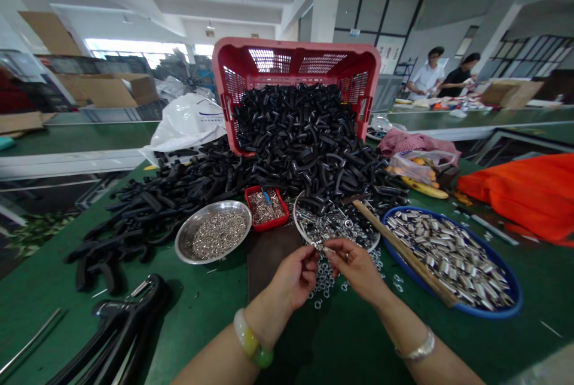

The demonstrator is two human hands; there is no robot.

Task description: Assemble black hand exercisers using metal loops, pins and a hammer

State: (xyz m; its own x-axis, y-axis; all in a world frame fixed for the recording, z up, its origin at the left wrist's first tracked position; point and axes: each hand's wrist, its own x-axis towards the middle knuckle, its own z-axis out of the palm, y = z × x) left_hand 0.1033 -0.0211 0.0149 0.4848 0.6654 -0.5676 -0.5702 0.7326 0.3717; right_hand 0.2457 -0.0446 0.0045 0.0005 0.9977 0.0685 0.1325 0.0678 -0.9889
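Now the left hand and right hand meet, fingertips pinching a small metal fitting above loose nuts, with a big heap of black plastic pieces left before a tipped red crate

One head-worn view looks forward and down, close above the hands and green workbench.

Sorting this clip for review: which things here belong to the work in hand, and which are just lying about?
Work: left hand and right hand holding a small metal part; loose nuts; bowl of nuts; black plastic pieces.
Lying about: bananas, orange cloth, white sack.
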